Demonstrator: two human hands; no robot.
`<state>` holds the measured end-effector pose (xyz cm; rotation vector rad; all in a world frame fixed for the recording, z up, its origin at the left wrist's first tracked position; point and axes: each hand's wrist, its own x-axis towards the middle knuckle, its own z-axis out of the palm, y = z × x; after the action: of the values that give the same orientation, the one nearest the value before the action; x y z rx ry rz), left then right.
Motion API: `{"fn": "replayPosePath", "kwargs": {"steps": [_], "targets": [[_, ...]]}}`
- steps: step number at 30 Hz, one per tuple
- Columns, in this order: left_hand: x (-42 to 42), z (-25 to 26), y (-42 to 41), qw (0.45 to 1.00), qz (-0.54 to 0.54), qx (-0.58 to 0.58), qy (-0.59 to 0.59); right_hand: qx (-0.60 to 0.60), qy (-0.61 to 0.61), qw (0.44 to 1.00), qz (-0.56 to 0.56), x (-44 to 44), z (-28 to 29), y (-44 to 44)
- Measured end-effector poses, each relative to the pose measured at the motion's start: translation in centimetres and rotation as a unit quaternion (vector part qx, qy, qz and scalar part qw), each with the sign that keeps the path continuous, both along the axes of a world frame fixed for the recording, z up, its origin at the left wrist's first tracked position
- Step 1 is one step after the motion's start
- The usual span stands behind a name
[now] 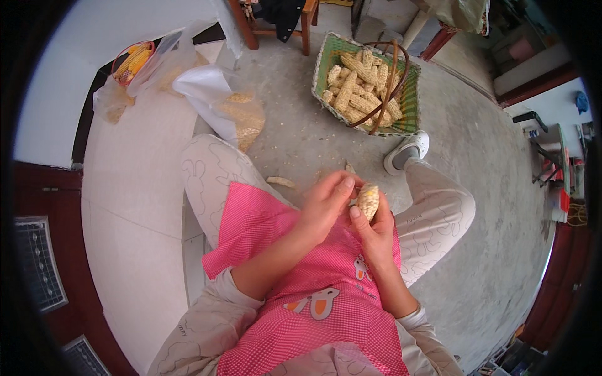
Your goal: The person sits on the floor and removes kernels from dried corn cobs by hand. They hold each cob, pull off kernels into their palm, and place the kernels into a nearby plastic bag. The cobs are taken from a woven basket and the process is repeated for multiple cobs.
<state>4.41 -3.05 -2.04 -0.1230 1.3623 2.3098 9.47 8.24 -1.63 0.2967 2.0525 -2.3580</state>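
Note:
A mostly bare corn cob (368, 201) with a few yellow kernels near its top is gripped between the thumb and fingers of my right hand (374, 221). My left hand (335, 199) is beside the cob's upper end, its fingers curled; whether they touch or hold anything is hidden. Both hands are above a pink checked apron (291, 254) on my lap. Ahead, a green woven basket (320, 80) with brown handles holds several stripped cobs (360, 89). To its left, a white bag (202, 87) lies with loose corn kernels (244, 117) at its mouth.
A long pale piece (281, 182) and scattered kernels lie on the concrete floor (498, 188). At the upper left, a red-rimmed container (134, 61) holds yellow corn beside clear plastic bags (164, 66) on a pale ledge (136, 188). A wooden chair (305, 28) stands behind.

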Motion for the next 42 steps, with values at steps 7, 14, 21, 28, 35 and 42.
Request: {"fn": "replayPosePath", "kwargs": {"steps": [7, 14, 21, 28, 35, 42], "targets": [[0.0, 0.3, -0.1, 0.998, -0.03, 0.0, 0.049, 0.045, 0.01, 0.999, 0.002, -0.2, 0.2, 0.3], [-0.2, -0.2, -0.7, 0.998, -0.052, 0.002, 0.044, 0.118, 0.036, 0.991, 0.05, -0.7, 1.6, 0.8], [-1.0, 0.0, -1.7, 0.994, -0.079, -0.031, 0.071, 0.162, 0.031, 0.982, 0.096, -0.7, 2.1, 1.4], [-1.4, -1.4, -2.2, 0.972, -0.128, -0.096, 0.174, 0.325, 0.053, 0.934, 0.141, -0.6, 3.5, 1.6], [-1.2, -0.9, -2.1, 0.938, -0.113, -0.215, 0.249, 0.312, 0.018, 0.939, 0.147, -0.4, 3.6, 1.7], [-1.1, -1.7, -2.1, 0.928, -0.094, -0.248, 0.262, 0.334, 0.054, 0.925, 0.175, -0.3, 3.2, 2.2]]}}
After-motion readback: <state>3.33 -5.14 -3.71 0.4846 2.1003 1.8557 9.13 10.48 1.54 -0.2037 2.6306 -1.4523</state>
